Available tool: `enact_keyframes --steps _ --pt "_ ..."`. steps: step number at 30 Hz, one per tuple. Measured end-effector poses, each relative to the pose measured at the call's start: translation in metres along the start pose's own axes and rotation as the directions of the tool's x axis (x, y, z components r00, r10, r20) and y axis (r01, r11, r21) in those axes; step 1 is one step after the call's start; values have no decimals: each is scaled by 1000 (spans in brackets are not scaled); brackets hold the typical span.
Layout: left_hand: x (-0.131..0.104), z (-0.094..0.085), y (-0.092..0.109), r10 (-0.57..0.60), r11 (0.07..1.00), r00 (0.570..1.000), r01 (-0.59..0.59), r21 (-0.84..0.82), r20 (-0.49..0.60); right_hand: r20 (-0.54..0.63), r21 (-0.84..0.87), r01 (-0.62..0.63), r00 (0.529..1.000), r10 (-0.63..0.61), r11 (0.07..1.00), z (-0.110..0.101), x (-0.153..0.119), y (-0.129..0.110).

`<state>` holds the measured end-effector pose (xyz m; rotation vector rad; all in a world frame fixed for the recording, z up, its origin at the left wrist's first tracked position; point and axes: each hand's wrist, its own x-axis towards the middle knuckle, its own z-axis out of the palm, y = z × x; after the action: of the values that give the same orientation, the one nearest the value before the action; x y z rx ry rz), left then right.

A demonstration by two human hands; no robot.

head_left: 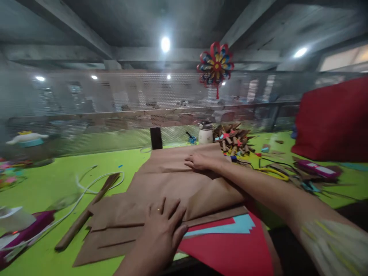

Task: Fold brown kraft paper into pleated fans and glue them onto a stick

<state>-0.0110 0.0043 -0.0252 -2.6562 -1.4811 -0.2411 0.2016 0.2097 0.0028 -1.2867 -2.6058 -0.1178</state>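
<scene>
Lime-green tabletop (43, 184) spreads beneath kraft paper (172, 184) and beyond it on both sides. The kraft paper, my landmark, lies squarely before the wearer: plain brown, matt, several overlapping layers, stepped edges at the left, creases running across, a raised fold on the right beside the forearm. Red sheet (230, 251) shows from under its near right edge.

Right arm comes in from the right, elbow bent, pale sleeve pushed up, forearm slanting over the kraft paper. Right hand (197, 161) rests palm-down on its far part, fingers close together, slightly bent, pointing left; cannot tell whether they pinch the paper. Left hand (165, 220) lies on its near part, palm down, fingers spread apart and pointing away, thumb out to the right; small ring (158, 209) on one finger.

Rolled brown tube (77, 226) lies left of the kraft paper. Light-blue sheet (230, 228), notched at one end, pokes out from its near right edge, over the red. White jug (206, 134) stands just past its far edge.
</scene>
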Motion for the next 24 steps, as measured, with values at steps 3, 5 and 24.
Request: enact_keyframes --steps 3,5,24 --pt "3 1 -2 -17 1000 1000 16 16 12 -91 1 -50 995 50 999 -26 -16 9" --pt "5 1 -3 -16 1000 1000 16 26 15 -163 -2 -113 980 111 994 -47 -37 26" --pt "8 -6 -2 -32 998 999 31 49 40 33 -178 -469 876 482 865 -47 -131 130"
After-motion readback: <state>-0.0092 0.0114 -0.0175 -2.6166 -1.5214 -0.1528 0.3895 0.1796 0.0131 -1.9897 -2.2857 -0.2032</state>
